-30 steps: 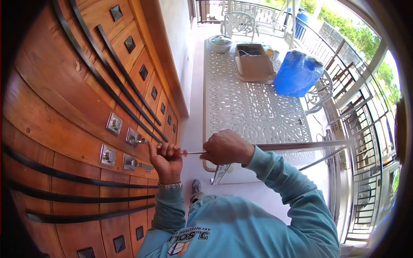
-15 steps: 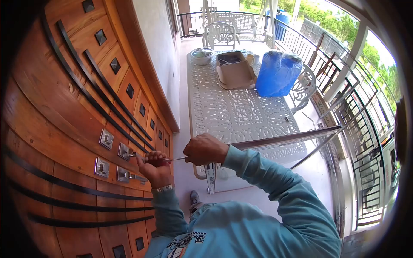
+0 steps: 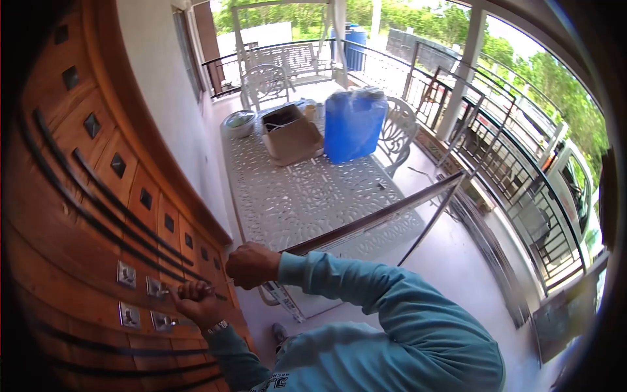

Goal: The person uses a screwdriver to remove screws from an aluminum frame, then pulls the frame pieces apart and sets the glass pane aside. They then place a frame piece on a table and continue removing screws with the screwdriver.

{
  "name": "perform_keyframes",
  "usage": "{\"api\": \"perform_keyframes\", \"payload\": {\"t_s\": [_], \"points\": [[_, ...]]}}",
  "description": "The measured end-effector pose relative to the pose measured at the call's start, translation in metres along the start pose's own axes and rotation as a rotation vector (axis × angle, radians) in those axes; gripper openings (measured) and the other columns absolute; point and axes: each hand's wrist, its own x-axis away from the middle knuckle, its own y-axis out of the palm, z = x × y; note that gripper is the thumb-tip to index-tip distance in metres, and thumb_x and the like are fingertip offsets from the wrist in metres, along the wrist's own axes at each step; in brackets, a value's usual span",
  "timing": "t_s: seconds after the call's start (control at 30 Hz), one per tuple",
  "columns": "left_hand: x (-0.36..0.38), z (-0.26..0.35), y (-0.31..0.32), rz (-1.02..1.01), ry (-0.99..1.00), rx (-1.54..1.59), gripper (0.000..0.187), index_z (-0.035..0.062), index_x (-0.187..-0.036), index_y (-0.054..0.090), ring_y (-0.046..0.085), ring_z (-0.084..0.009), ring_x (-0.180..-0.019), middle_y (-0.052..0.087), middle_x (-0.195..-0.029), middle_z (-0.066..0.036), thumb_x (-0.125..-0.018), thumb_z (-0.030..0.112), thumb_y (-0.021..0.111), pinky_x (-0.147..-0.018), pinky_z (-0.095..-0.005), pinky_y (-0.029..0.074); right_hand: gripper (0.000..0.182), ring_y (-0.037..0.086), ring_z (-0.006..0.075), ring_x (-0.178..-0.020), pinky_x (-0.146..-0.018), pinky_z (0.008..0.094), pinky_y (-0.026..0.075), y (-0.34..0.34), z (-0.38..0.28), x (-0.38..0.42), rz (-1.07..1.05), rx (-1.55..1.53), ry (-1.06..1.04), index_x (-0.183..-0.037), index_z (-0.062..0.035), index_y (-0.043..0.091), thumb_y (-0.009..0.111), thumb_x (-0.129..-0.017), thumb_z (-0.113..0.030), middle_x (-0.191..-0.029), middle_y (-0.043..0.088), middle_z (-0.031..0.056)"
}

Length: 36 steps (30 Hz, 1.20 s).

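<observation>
My left hand (image 3: 196,302) is a closed fist against the wooden door (image 3: 85,215), right beside the square metal lock plates (image 3: 155,286). A thin screwdriver (image 3: 219,285) runs from this fist to my right hand (image 3: 251,264), which is closed around its other end. The tool's tip and handle are hidden inside the two hands. A small lever (image 3: 175,321) sticks out of the lower plate, just below my left hand. Both arms wear light blue sleeves, and there is a watch on my left wrist.
A white ornate metal table (image 3: 294,196) stands behind my hands, carrying a cardboard box (image 3: 290,137), a blue container (image 3: 354,124) and a bowl (image 3: 240,121). A long metal frame (image 3: 385,214) leans by the table edge. White chairs (image 3: 264,81) and a balcony railing (image 3: 496,157) lie beyond.
The view has swung up and to the right, so hands and door plates sit lower and further left. Both hands stay on the tool at the plates; its red part no longer shows.
</observation>
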Motion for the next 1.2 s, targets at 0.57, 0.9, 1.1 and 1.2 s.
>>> {"api": "perform_keyframes", "payload": {"t_s": [0.57, 0.9, 1.1, 1.2], "points": [[-0.007, 0.01, -0.019, -0.07, 0.097, 0.062, 0.042, 0.0144, -0.066, 0.042, 0.036, -0.0147, -0.055, 0.037, -0.06, 0.0, -0.101, 0.038, 0.039, -0.06, -0.0329, 0.038, 0.01, 0.067, 0.0304, -0.066, -0.059, 0.0399, 0.054, -0.007, -0.003, 0.001, -0.027, 0.008, 0.032, -0.066, -0.0069, 0.069, 0.065, -0.061, -0.014, -0.068, 0.066, 0.013], [0.025, -0.007, 0.032, 0.666, 0.217, -0.428, 0.04, 0.0048, -0.085, 0.057, 0.061, -0.0197, -0.071, 0.061, -0.076, -0.007, -0.098, 0.042, 0.048, -0.068, -0.033, 0.051, 0.015, 0.066, 0.0309, -0.066, -0.059, 0.04, 0.052, -0.004, -0.002, 0.001, -0.076, 0.011, 0.094, -0.07, -0.0044, 0.07, 0.071, -0.067, -0.019, -0.07, 0.065, 0.013], [0.024, -0.001, 0.003, 0.575, 0.215, -0.336, 0.041, 0.0044, -0.086, 0.057, 0.06, -0.0219, -0.069, 0.059, -0.073, -0.007, -0.097, 0.043, 0.048, -0.072, -0.0385, 0.054, 0.022, 0.066, 0.0305, -0.074, -0.063, 0.0403, 0.052, -0.01, -0.001, 0.001, -0.128, -0.059, 0.067, -0.076, -0.006, 0.071, 0.073, -0.072, -0.028, -0.077, 0.067, 0.0123], [0.019, 0.003, 0.013, 0.63, 0.096, -0.129, 0.041, 0.0081, -0.078, 0.053, 0.056, -0.0181, -0.063, 0.055, -0.067, -0.004, -0.099, 0.042, 0.043, -0.068, -0.0399, 0.051, 0.02, 0.066, 0.0309, -0.075, -0.064, 0.0406, 0.052, -0.008, 0.0, -0.001, -0.125, -0.064, 0.037, -0.076, -0.0054, 0.071, 0.073, -0.071, -0.025, -0.078, 0.067, 0.0131]]}}
